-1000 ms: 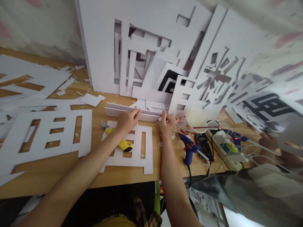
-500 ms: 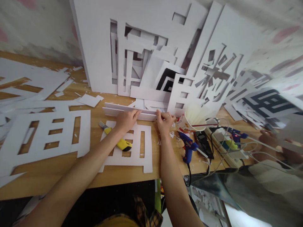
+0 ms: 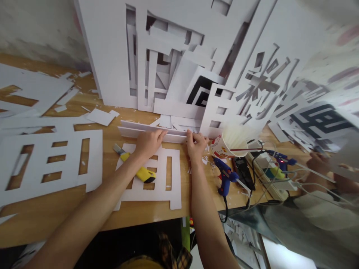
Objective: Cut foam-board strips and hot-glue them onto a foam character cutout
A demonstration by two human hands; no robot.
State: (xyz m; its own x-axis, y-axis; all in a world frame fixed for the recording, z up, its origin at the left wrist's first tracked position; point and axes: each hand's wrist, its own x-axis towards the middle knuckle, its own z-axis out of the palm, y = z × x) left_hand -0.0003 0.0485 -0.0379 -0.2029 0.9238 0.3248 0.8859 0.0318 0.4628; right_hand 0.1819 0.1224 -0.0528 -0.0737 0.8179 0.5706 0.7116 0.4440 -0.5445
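Both my hands grip a long white foam strip [image 3: 131, 131] lying across the wooden table [image 3: 56, 209]. My left hand [image 3: 149, 142] is closed on the strip's middle. My right hand [image 3: 196, 144] pinches its right end. A second white strip [image 3: 137, 125] lies just behind it. In front of my hands lies a white cut-out character [image 3: 165, 179], and a yellow utility knife [image 3: 140, 172] rests partly on it under my left forearm.
A blue glue gun [image 3: 224, 179] lies right of my right arm, beside a paper cup [image 3: 228, 144] of glue sticks, a power strip [image 3: 273, 175] and cables. Large cut white boards [image 3: 117, 56] lean on the wall. Another cut-out [image 3: 53, 160] lies left. Someone's hand [image 3: 316, 162] shows at far right.
My hands stay on the strip and have barely shifted. The view has tilted slightly, so the table and boards sit a little differently in frame.
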